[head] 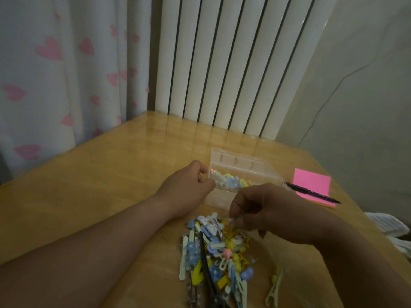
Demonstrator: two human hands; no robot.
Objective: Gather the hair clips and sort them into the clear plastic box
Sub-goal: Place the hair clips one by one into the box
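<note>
Hair clips [213, 252] are lying beneath the right hand [266, 212], which is pinching one. Left hand [189, 185] is gripping the clear plastic box [244, 163].

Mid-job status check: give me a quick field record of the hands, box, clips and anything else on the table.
left hand: grips left edge of clear plastic box
right hand: pinches a hair clip at the pile's far end
boxed clips: in one row
pile of hair clips: on wooden table, near side of box
stray clip: right of pile
other: black pen on pink sticky notes
</note>
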